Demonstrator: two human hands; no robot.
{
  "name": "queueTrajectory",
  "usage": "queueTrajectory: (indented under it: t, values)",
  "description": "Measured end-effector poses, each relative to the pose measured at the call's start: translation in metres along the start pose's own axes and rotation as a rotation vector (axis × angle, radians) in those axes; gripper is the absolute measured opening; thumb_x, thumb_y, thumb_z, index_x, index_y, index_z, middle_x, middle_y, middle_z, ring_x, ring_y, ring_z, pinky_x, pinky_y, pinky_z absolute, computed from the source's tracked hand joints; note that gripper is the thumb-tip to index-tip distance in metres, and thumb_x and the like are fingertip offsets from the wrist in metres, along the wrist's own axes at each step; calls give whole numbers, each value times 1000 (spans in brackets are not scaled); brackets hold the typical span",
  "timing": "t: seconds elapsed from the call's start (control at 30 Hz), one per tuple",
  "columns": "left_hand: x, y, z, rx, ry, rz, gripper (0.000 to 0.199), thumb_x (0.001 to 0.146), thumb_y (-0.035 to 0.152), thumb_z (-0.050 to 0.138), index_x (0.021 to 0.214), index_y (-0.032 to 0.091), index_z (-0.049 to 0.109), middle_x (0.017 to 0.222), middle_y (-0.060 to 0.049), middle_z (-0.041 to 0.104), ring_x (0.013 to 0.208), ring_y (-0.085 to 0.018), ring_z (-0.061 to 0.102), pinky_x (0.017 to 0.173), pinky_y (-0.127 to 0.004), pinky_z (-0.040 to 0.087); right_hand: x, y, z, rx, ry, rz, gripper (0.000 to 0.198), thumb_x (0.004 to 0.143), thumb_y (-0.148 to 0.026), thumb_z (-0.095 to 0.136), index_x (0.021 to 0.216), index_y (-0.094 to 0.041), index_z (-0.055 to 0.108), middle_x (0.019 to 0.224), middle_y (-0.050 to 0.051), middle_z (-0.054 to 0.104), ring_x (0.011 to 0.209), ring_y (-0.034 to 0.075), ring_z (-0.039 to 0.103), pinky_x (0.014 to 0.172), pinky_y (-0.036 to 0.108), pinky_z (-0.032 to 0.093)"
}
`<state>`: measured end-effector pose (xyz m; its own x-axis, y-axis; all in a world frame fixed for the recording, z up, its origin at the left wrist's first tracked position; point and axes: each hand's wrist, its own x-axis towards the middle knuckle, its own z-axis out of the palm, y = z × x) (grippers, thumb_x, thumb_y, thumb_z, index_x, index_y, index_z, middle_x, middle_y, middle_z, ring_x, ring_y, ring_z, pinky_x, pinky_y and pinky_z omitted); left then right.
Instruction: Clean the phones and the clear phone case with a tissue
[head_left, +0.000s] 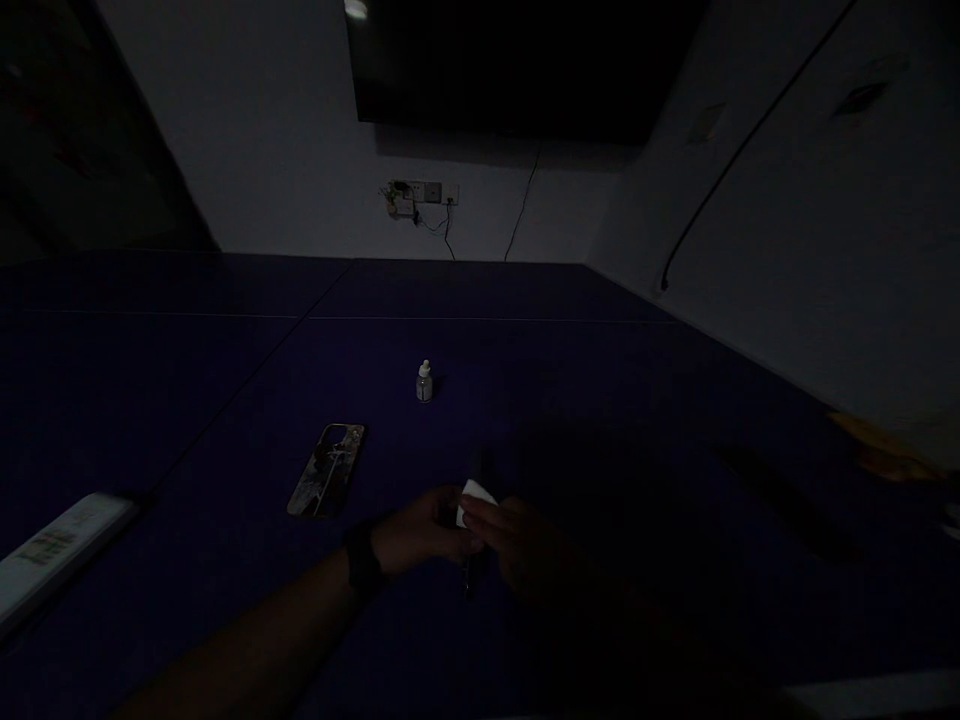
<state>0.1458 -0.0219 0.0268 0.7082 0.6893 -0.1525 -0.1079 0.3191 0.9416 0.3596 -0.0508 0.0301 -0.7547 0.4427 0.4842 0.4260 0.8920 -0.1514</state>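
Note:
At the front middle of the table, my left hand [424, 530], a dark band on its wrist, is closed close against my right hand. My right hand [510, 535] presses a small folded white cloth or tissue [475, 496] between its fingers. A thin dark object [468, 578] shows just below the hands, and a dark piece [478, 462] shows above them. Whether these belong to one thing is too dark to tell. Beyond the hands stands a small dropper bottle [424, 385] with a white cap. A patterned phone case [328, 470] lies to the left.
The dark blue table [480, 350] runs back to the wall. A long white box [64, 550] lies at the left. Toward the right are a dark flat object [787, 500] and a yellow item [885, 448]. A screen [510, 70] hangs above wall sockets [420, 193] with cables.

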Motion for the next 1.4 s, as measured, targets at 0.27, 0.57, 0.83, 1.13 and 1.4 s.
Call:
queueTrajectory:
  t: [0.27,0.57,0.83,1.13,1.4]
  values:
    - [1,-2,-2,34,-55,75,58,66,48,89,105,15,63,96,-3,63,90,-17,59,81,-29,46,2,16,-8,113,68,37,58,95,-10,40,152,-19,31,143,14,56,135,19,51,105,38,48]
    - [0,-6,-7,18,-25,-14,71,64,64,85,107,14,60,91,-3,60,77,-14,57,69,-25,46,15,30,-4,68,99,108,64,90,-7,45,152,-20,36,144,13,56,132,21,54,105,40,50]
    - [2,-6,-5,-153,-14,-55,74,89,81,37,103,14,65,87,-7,64,79,-17,62,72,-28,51,-7,0,2,87,25,42,63,92,-7,39,153,-19,31,146,12,54,136,18,50,105,36,47]
    - [1,-2,0,-165,106,-68,53,81,67,68,86,14,64,73,-1,63,59,-11,55,53,-19,39,-1,-35,-3,103,-10,-90,45,99,-12,39,143,-14,49,131,10,67,121,15,62,92,26,53]
    - [0,-5,0,-158,170,-62,49,83,59,70,109,20,57,91,-3,62,67,-13,63,60,-22,48,-10,-43,10,2,-189,-159,37,100,-14,42,134,-9,56,123,8,72,120,16,62,82,27,55]
